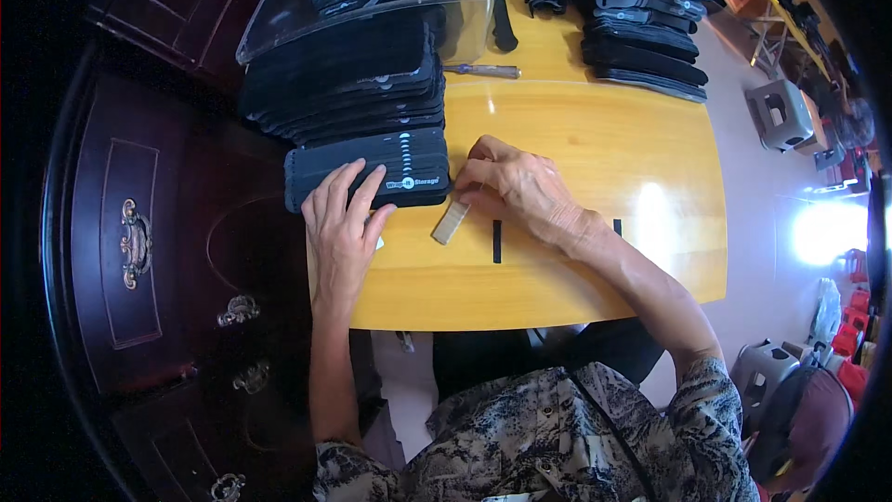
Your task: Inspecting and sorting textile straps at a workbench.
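Note:
The fingers of my left hand are spread over the near edge of a stack of flat black straps with white printing. A small white piece peeks out beside its thumb. My right hand is closed in a pinch just right of that stack; what its fingertips hold, if anything, is hidden. Below these fingers lies a short tan block, its upper end close to them. Two narrow black strips, a left one and a right one, show on the yellow table near my right forearm.
Behind the front stack rise more black straps and a clear plastic bin holding others. A tool with a wooden handle lies beyond. More strap bundles are piled at far right. Dark drawers stand left.

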`<control>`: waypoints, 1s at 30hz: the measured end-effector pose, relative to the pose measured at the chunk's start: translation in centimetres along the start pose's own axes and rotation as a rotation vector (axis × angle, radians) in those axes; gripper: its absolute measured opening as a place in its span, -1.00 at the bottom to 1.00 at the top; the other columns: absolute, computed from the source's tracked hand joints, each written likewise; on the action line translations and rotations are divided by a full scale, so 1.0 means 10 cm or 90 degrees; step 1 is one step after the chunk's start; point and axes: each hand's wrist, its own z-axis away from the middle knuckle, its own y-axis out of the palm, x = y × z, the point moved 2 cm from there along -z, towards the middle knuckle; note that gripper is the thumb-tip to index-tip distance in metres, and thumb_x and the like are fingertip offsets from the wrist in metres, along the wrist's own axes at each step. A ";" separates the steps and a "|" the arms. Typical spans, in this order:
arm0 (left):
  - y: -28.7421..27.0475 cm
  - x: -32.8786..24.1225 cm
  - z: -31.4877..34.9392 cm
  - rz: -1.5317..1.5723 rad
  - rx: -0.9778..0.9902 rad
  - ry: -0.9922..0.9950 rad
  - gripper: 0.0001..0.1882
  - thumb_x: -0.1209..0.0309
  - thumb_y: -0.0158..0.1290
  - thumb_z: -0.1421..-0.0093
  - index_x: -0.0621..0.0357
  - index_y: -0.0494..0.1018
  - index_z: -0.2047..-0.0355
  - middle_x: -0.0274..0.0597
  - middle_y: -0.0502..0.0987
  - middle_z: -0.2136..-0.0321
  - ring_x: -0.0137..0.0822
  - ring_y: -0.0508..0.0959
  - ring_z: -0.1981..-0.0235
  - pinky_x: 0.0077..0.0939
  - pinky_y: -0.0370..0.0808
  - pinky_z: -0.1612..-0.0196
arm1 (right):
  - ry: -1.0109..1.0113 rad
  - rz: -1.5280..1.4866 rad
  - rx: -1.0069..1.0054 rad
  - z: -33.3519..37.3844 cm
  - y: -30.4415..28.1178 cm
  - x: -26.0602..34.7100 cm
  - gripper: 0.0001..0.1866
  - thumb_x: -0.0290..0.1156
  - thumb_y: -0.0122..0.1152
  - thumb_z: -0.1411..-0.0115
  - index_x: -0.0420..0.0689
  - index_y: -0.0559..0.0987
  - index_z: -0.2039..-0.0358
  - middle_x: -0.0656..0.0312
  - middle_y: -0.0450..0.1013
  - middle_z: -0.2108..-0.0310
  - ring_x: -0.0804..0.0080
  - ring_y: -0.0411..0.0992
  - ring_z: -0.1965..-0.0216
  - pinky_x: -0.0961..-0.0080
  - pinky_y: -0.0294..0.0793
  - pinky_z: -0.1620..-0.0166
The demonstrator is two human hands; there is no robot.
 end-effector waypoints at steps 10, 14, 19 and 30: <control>0.01 -0.09 -0.02 -0.013 0.010 -0.010 -0.51 0.41 0.21 -0.05 0.09 0.40 -0.04 -0.14 0.36 -0.04 -0.15 0.34 -0.11 -0.20 0.27 -0.11 | -0.041 -0.032 -0.012 0.05 -0.31 -0.21 -0.86 -0.33 0.18 -0.15 -0.05 0.57 0.29 0.20 0.43 0.21 0.14 0.46 0.20 0.33 0.47 0.13; -0.04 -0.17 0.03 -0.023 -0.007 -0.038 -0.41 0.42 0.21 -0.06 0.06 0.31 -0.12 -0.10 0.32 -0.08 -0.11 0.31 -0.14 -0.18 0.27 -0.12 | 0.077 0.068 -0.260 0.17 -0.86 -0.77 -0.86 -0.36 0.22 -0.07 -0.07 0.57 0.33 0.13 0.45 0.32 0.14 0.44 0.19 0.31 0.45 0.17; 0.05 -0.38 0.13 0.033 -0.067 0.006 -0.50 0.47 0.17 -0.10 0.18 0.35 -0.08 -0.09 0.40 -0.03 -0.11 0.38 -0.08 -0.19 0.28 -0.10 | 0.117 0.198 -0.416 0.38 -1.56 -1.49 -0.88 -0.36 0.20 -0.10 -0.09 0.58 0.35 0.18 0.46 0.33 0.17 0.43 0.17 0.32 0.43 0.13; 0.21 -0.92 0.21 0.197 -0.017 0.050 -0.59 0.54 0.18 -0.07 0.17 0.44 0.03 -0.07 0.42 0.03 -0.07 0.42 -0.02 -0.21 0.32 -0.07 | 0.155 0.344 -0.342 0.58 -1.72 -1.78 -0.67 -0.35 0.17 -0.12 -0.03 0.51 0.07 0.18 0.38 0.12 0.14 0.28 -0.01 0.26 0.32 -0.05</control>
